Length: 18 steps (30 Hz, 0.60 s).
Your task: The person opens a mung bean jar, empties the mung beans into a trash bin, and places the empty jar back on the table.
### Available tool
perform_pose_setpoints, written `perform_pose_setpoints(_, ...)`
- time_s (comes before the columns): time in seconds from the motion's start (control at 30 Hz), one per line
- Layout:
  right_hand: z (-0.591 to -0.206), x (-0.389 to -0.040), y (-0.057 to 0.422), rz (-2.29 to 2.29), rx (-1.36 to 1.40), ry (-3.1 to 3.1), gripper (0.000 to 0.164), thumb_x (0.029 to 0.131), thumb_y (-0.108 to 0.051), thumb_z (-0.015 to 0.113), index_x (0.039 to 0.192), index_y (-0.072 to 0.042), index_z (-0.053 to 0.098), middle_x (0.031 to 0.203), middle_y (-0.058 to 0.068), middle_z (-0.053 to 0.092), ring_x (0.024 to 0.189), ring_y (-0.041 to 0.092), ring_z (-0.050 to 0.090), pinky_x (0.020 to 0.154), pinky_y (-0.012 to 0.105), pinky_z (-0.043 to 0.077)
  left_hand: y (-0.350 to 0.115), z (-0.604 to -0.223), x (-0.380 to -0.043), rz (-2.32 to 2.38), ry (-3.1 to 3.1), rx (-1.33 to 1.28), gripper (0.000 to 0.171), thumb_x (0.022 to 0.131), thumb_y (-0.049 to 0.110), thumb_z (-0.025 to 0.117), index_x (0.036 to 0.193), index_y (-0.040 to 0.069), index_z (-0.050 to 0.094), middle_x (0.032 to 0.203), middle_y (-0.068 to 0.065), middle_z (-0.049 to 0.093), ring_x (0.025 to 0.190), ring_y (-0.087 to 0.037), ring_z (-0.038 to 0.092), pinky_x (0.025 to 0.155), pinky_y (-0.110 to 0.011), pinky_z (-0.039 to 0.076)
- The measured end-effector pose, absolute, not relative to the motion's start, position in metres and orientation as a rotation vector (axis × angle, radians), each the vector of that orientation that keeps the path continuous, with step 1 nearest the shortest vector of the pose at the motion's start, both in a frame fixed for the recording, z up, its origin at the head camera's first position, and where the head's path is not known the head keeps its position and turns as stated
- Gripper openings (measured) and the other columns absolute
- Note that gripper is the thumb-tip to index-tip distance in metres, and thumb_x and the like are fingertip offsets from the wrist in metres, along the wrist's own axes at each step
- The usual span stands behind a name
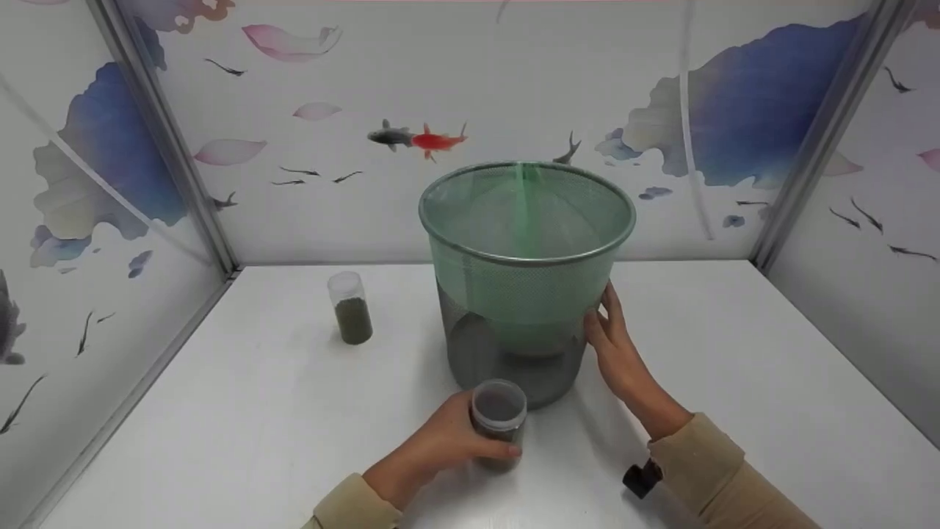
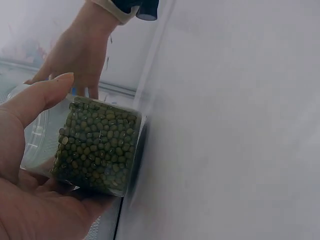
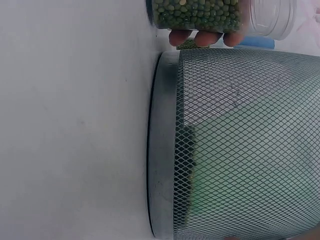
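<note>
My left hand (image 1: 452,433) grips a clear plastic jar (image 1: 501,408) around its side, with the thumb across the front. In the left wrist view the jar's lower part is full of green mung beans (image 2: 97,145). The jar's mouth is uncovered, and it stands upright close in front of a grey wire-mesh wastebasket (image 1: 470,360). A translucent green bag (image 1: 573,213) hangs inside the basket. My right hand (image 1: 623,360) rests on the basket's right wall, thumb and fingers spread along it; its fingertips are partly hidden behind the curve.
A second clear jar (image 1: 354,316), part filled with green beans, stands on the white table (image 1: 242,382) left of the basket. Printed white panels (image 1: 330,213) enclose the table at the back and both sides. A black wrist device (image 1: 641,480) sits at my right sleeve.
</note>
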State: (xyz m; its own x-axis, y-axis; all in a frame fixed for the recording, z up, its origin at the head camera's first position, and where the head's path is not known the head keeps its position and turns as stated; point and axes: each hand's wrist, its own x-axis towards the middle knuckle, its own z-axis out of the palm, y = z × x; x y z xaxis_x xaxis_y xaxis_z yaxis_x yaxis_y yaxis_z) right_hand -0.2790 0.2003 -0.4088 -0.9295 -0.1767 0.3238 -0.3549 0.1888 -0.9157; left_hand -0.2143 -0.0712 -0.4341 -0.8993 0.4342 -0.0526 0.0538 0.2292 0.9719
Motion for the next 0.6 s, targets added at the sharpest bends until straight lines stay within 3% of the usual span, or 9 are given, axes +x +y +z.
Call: perform_pose_setpoints(0.6, -0.407, -0.278, 0.202, 1.858, 0.468, -2.334, 0.075, 0.117, -0.043, 0.034, 0.171, -0.022, -0.013, 0.179, 0.011, -0.006, 0.163, 0.040, 0.010, 0.127, 0.061, 0.023, -0.058, -0.442, -0.209, 1.678, 2.185, 0.514, 0.080, 0.078, 0.011, 0.093, 0.149, 0.013, 0.056, 0.133, 0.002, 0.065, 0.130, -0.019, 0.057, 0.122, -0.049, 0.033)
